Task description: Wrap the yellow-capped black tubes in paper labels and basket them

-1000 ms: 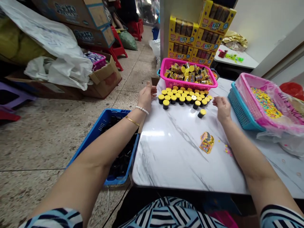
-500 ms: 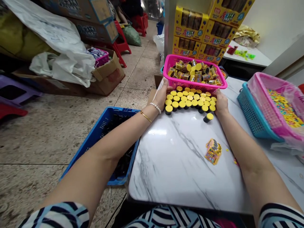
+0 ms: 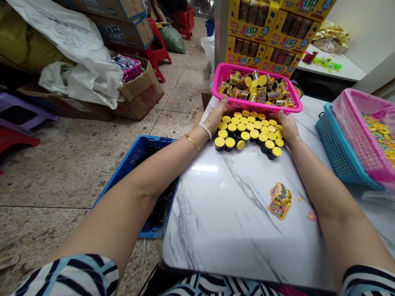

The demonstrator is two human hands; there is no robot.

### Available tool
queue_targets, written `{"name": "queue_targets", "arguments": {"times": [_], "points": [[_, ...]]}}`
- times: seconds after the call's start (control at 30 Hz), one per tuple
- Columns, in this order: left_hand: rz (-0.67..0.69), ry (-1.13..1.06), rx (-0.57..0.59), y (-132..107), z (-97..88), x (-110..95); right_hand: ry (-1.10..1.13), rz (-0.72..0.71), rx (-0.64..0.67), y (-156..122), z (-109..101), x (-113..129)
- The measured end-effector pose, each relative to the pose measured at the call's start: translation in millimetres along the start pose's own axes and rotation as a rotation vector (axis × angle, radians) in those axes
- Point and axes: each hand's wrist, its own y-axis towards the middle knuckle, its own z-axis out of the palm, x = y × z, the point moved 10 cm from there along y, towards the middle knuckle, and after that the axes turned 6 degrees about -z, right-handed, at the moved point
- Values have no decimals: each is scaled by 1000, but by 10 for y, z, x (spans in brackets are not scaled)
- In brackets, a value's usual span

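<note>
A cluster of small black cups with yellow lids stands on the white marbled table. My left hand lies along the cluster's left and back side, fingers stretched behind the cups. On the opposite side, my right hand curves around the back right corner, its fingertips partly hidden. Neither hand grips a single cup. One tilted cup leans at the front of the cluster. Just behind both hands is a pink basket full of labelled cups. Nearer me lies a fanned pile of printed cards.
Left of the table, a blue crate holds dark pieces. Pink and blue stacked baskets with colourful bits stand at the right. Yellow display boxes are stacked behind. Cardboard boxes and red stools occupy the floor.
The cups have shifted slightly toward me between my hands. A front cup has tipped, and the formerly separate cup at the front right now sits against the others. My view has moved slightly.
</note>
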Motion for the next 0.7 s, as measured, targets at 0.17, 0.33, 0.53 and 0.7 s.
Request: {"name": "queue_targets", "arguments": {"times": [0.17, 0.33, 0.53, 0.7], "points": [[-161, -73, 123, 71, 84, 101, 13, 10, 158, 137, 146, 2], [-220, -100, 229, 20, 245, 150, 60, 87, 279, 117, 334, 11], [-116, -66, 222, 16, 265, 30, 74, 77, 307, 87, 375, 34], [-93, -54, 340, -39, 420, 7, 2, 11, 345, 68, 434, 100]]}}
